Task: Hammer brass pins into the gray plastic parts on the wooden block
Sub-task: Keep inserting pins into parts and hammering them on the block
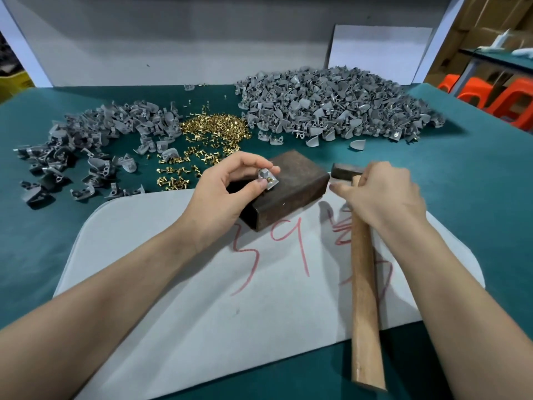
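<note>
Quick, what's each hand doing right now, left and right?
Left hand: pinching a gray plastic part with a brass pin in it, over the wooden block.
Right hand: curled round the hammer handle, just below the head.

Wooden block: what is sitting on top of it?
A gray plastic part with a brass pin in it, pinched by the left hand over the wooden block. Fingers cover part of it, so whether it actually rests on the block cannot be seen.
</note>
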Demonstrator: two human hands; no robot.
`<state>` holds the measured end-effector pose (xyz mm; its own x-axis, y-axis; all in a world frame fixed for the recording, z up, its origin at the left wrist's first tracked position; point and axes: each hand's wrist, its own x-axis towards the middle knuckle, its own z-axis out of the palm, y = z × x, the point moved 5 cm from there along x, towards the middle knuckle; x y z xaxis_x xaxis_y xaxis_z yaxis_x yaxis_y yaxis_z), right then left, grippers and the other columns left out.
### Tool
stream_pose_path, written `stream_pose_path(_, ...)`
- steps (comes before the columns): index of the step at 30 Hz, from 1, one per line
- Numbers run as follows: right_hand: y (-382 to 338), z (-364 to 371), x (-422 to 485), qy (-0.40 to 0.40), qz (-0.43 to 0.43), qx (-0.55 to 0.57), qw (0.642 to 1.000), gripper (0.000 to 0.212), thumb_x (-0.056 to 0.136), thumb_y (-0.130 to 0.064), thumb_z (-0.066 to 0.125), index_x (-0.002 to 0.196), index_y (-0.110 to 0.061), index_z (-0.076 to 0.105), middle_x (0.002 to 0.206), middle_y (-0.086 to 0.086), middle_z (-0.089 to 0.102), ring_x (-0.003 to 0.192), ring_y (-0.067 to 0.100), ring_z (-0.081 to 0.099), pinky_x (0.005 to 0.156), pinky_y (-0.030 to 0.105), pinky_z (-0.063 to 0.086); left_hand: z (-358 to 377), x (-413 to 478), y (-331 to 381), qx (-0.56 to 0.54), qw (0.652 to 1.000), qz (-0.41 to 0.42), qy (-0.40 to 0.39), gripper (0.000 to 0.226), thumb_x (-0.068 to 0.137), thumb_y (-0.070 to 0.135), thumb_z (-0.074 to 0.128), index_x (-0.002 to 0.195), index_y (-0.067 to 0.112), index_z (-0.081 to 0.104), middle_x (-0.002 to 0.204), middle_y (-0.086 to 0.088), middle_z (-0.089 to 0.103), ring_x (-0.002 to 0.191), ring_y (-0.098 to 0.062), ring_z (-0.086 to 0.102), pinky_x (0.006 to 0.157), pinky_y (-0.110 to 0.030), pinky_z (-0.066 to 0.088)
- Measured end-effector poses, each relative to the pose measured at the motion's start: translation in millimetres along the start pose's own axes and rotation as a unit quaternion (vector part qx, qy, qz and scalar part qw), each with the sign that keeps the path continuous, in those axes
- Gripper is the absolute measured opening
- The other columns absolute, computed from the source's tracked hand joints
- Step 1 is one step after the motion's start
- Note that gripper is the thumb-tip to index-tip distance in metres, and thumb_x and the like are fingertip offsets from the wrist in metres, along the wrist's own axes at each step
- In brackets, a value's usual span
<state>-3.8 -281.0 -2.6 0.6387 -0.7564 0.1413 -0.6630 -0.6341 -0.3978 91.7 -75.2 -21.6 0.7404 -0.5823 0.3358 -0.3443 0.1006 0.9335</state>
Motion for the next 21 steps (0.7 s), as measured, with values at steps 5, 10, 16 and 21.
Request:
stream_pose_path(5,8.3,0.8,-3.4,-0.043,0.043,-0.023,0.998,0.044,0.072,-0.045,0.074,0.066,-0.014,0.044,0.061,0.001,0.036,0.072,0.03,0.044,0.063,0.029,0.034,-2.9,1.0,-3.5,0.018,0.999,-0.002,0.029,0.012,0.086,0.005,0.067,0.087,0.016,0.066,0.102,0.008,0.074,0.103,-0.006,0.066,0.094,-0.028,0.05)
stream_pose_path(10,22.5,-2.7,-7.1,-0.193,0.129,0.294,0.927,0.019,0.077,-0.017,0.066,0.064,-0.01,0.053,0.049,0.002,0.051,0.04,0.014,0.045,0.038,0.019,0.032,-7.7,1.4,-1.0,0.067,0.996,-0.001,0.058,0.024,0.083,0.01,0.072,0.076,0.033,0.074,0.104,0.018,0.07,0.111,-0.012,0.059,0.105,-0.049,0.04)
stream_pose_path(16,-7.8,-25.9,-26.5,-0.21,0.058,0.431,0.876,0.008,0.091,-0.007,0.056,0.09,-0.001,0.061,0.059,0.008,0.056,0.034,0.014,0.038,0.035,0.016,0.03,-7.7,2.3,-3.0,0.077,0.995,-0.01,0.061,0.02,0.083,0.008,0.071,0.077,0.026,0.072,0.103,0.016,0.069,0.107,-0.009,0.057,0.103,-0.045,0.041)
stream_pose_path(21,-58.9,-61.4,-35.2,-0.135,-0.101,0.299,0.939,0.034,0.095,-0.02,0.054,0.09,0.013,0.061,0.056,0.01,0.052,0.032,0.016,0.04,0.036,0.017,0.031,-7.1,2.8,-2.6,0.066,0.996,-0.011,0.064,0.023,0.083,0.005,0.07,0.076,0.026,0.066,0.103,0.012,0.069,0.108,-0.019,0.059,0.101,-0.046,0.043)
